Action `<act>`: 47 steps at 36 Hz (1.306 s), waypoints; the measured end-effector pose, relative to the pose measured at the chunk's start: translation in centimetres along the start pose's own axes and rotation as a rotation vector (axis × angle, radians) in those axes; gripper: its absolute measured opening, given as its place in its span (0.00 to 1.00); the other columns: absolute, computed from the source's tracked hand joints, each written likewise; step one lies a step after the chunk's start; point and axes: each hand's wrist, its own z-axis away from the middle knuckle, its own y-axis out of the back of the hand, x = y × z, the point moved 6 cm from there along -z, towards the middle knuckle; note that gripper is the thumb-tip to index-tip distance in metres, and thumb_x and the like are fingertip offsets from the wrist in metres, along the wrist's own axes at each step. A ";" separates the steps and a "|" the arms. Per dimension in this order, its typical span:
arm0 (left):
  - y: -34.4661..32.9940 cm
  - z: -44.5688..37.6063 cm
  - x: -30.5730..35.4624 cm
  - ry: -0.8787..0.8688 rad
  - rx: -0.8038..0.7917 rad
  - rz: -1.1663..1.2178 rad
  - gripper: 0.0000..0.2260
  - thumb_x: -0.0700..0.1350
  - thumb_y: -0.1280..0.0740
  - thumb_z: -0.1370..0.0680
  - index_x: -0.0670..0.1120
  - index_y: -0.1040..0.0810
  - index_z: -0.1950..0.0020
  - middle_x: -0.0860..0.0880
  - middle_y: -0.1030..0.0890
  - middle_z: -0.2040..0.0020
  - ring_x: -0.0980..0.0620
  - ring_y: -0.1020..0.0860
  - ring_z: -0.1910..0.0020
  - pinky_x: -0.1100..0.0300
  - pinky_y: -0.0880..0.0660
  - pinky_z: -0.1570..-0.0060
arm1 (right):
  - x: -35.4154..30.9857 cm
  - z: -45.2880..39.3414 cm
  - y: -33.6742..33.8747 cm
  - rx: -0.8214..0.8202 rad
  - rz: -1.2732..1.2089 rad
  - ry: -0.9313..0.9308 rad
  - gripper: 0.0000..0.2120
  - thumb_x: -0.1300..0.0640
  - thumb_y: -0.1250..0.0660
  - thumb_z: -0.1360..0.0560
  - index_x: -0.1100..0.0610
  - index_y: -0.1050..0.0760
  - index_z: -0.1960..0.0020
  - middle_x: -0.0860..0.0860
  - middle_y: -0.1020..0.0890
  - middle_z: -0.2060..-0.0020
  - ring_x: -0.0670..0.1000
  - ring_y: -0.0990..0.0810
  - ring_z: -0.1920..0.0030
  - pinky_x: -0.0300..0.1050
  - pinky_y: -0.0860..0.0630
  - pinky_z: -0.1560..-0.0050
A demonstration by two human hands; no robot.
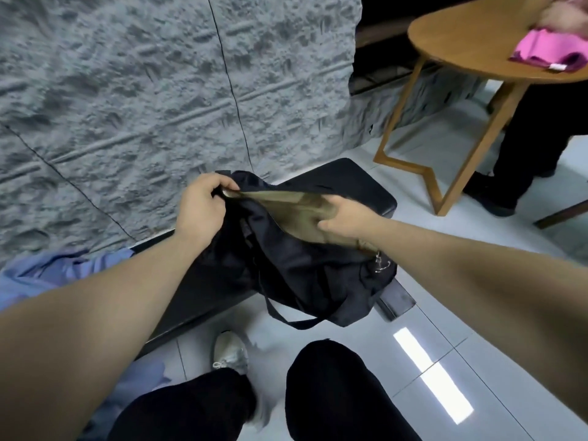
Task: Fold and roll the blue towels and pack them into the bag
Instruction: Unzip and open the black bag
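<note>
Fingers of the left hand [200, 205] are curled tight round the near-left edge of the bag's mouth, pinching the rim where the dark cloth meets the tan lining [296, 214]. Across the opening, the right hand [342, 219] grips the other edge, thumb on the outside and fingers tucked into the lining, so the mouth is stretched between the two hands. The dark bag [305, 275] sits on the end of a black bench [356, 186] against a grey textured wall [127, 90], its strap [286, 316] hanging off the front edge over the pale tiled floor [445, 313]. Blue towels [54, 275] lie crumpled on the bench to the left, behind the left forearm; more blue cloth [149, 374] shows lower down, though it is blurred. A wooden table [471, 43] at the upper right carries a pink cloth [541, 52].
</note>
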 end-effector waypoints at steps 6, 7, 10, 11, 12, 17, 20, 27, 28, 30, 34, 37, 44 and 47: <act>0.0 -0.5 -0.8 0.024 0.009 0.069 0.23 0.25 0.43 0.26 0.51 0.20 0.50 0.52 0.23 0.46 0.64 0.28 0.47 0.79 0.35 0.43 | -1.9 -3.0 3.3 0.079 0.273 0.004 0.42 0.37 0.29 0.30 0.37 0.49 0.23 0.48 0.45 0.21 0.62 0.42 0.24 0.64 0.41 0.29; -0.1 -0.6 -1.2 0.046 0.006 0.082 0.23 0.25 0.43 0.26 0.51 0.20 0.49 0.52 0.23 0.45 0.63 0.28 0.46 0.75 0.33 0.41 | -2.4 -3.6 3.6 0.082 0.294 0.018 0.43 0.37 0.29 0.29 0.36 0.50 0.23 0.48 0.46 0.21 0.62 0.42 0.24 0.65 0.42 0.30; -0.7 -1.0 -3.1 0.095 -0.046 0.039 0.22 0.27 0.41 0.25 0.53 0.21 0.47 0.51 0.24 0.40 0.54 0.26 0.40 0.71 0.32 0.41 | -3.4 -5.8 3.8 0.089 0.342 0.069 0.42 0.39 0.31 0.28 0.35 0.52 0.23 0.45 0.44 0.22 0.60 0.43 0.24 0.66 0.41 0.31; -1.0 -1.0 -3.7 0.097 -0.069 0.021 0.22 0.28 0.41 0.26 0.53 0.22 0.46 0.50 0.25 0.40 0.52 0.26 0.39 0.75 0.34 0.42 | -3.6 -6.5 3.6 0.084 0.328 0.075 0.41 0.40 0.31 0.27 0.34 0.52 0.23 0.44 0.43 0.22 0.60 0.43 0.24 0.66 0.41 0.31; -1.3 -1.0 -4.4 0.104 -0.091 0.011 0.22 0.28 0.40 0.26 0.53 0.22 0.46 0.50 0.26 0.40 0.50 0.27 0.37 0.76 0.36 0.41 | -3.7 -7.1 3.5 0.075 0.303 0.078 0.39 0.41 0.32 0.27 0.33 0.51 0.23 0.43 0.44 0.22 0.60 0.43 0.24 0.66 0.41 0.30; -1.6 -0.5 -4.8 0.051 -0.052 -0.264 0.22 0.35 0.37 0.29 0.59 0.21 0.44 0.51 0.33 0.29 0.47 0.39 0.28 0.51 0.45 0.29 | -4.1 -9.5 2.1 0.079 0.282 0.102 0.35 0.47 0.36 0.24 0.34 0.49 0.23 0.43 0.45 0.22 0.58 0.45 0.23 0.64 0.42 0.29; -2.6 -0.1 -0.6 -0.382 -0.002 -0.423 0.18 0.43 0.40 0.31 0.51 0.19 0.45 0.50 0.27 0.33 0.46 0.34 0.32 0.48 0.44 0.33 | -3.6 -11.1 0.7 0.056 0.288 0.132 0.36 0.41 0.34 0.25 0.34 0.49 0.23 0.41 0.45 0.22 0.57 0.46 0.22 0.63 0.42 0.27; -11.7 0.4 1.6 -0.443 -0.792 -0.802 0.32 0.76 0.52 0.28 0.59 0.23 0.40 0.54 0.17 0.48 0.50 0.21 0.44 0.53 0.29 0.45 | -2.5 -14.4 -0.4 0.036 0.332 0.193 0.37 0.45 0.37 0.26 0.35 0.51 0.22 0.45 0.46 0.21 0.55 0.46 0.22 0.58 0.41 0.25; -12.4 0.7 1.2 -0.412 -0.876 -0.862 0.36 0.80 0.52 0.31 0.59 0.23 0.38 0.53 0.17 0.46 0.50 0.22 0.42 0.53 0.30 0.46 | -2.5 -14.6 -0.2 0.039 0.338 0.196 0.37 0.46 0.38 0.26 0.35 0.51 0.22 0.45 0.46 0.21 0.55 0.46 0.22 0.58 0.42 0.25; -13.4 1.0 0.4 -0.348 -0.975 -0.899 0.41 0.82 0.48 0.35 0.58 0.24 0.35 0.54 0.19 0.41 0.48 0.23 0.40 0.55 0.30 0.51 | -2.6 -15.0 0.1 0.048 0.348 0.209 0.36 0.49 0.39 0.25 0.35 0.51 0.22 0.44 0.46 0.21 0.55 0.46 0.22 0.57 0.42 0.24; -14.2 1.1 -1.1 -0.274 -1.087 -0.913 0.40 0.79 0.38 0.37 0.55 0.23 0.35 0.55 0.20 0.43 0.49 0.22 0.43 0.57 0.27 0.55 | -3.7 -15.7 0.4 0.028 0.395 0.256 0.35 0.51 0.39 0.23 0.35 0.51 0.22 0.44 0.47 0.21 0.57 0.47 0.22 0.57 0.44 0.24; -14.9 0.9 -0.7 -0.308 -1.045 -0.784 0.26 0.72 0.33 0.32 0.57 0.20 0.43 0.58 0.26 0.55 0.52 0.23 0.48 0.58 0.30 0.60 | -4.6 -17.1 0.6 0.012 0.427 0.264 0.35 0.51 0.40 0.24 0.32 0.52 0.23 0.43 0.48 0.20 0.56 0.50 0.21 0.61 0.47 0.24; -16.1 -0.8 -0.6 -0.159 -0.861 -0.620 0.31 0.62 0.26 0.32 0.50 0.30 0.35 0.52 0.21 0.53 0.46 0.21 0.49 0.54 0.24 0.57 | -5.9 -20.7 0.1 0.030 0.441 0.263 0.33 0.49 0.42 0.23 0.29 0.51 0.24 0.41 0.48 0.21 0.56 0.50 0.21 0.65 0.48 0.27; -16.4 -0.5 -0.2 -0.228 -0.873 -0.571 0.18 0.55 0.27 0.29 0.55 0.21 0.40 0.57 0.21 0.56 0.50 0.22 0.49 0.57 0.27 0.56 | -5.5 -21.9 -0.5 0.013 0.452 0.228 0.33 0.46 0.42 0.23 0.29 0.55 0.25 0.42 0.50 0.20 0.56 0.51 0.21 0.66 0.50 0.27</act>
